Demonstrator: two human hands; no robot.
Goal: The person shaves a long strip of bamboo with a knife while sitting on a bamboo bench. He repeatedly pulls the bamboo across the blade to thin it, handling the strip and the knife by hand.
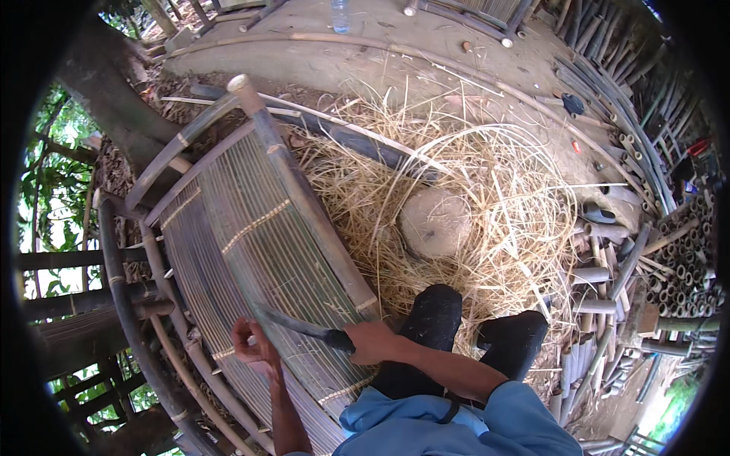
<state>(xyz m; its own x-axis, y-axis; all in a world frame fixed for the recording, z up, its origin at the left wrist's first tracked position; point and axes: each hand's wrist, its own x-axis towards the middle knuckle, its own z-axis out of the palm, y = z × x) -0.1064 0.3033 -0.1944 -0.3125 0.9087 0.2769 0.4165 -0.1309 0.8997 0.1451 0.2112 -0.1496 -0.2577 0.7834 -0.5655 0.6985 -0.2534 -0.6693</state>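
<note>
My right hand (370, 342) is wrapped round the dark handle of a large knife (293, 322). Its long, slightly curved grey blade points left over the slatted bamboo bench (255, 220). Close below the blade's far end is my left hand (255, 346), thumb and forefinger curled together in a pinch. Anything between those fingers is too small to make out. The left hand appears apart from the blade. A few pale shavings lie on the slats near the knife.
Beyond my knees, a round block (435, 221) stands amid a heap of pale bamboo shavings (509, 205). Stacked bamboo pieces (684, 266) line the right side. A bamboo railing (125, 304) borders the bench at left. A clear plastic bottle (340, 17) stands far off.
</note>
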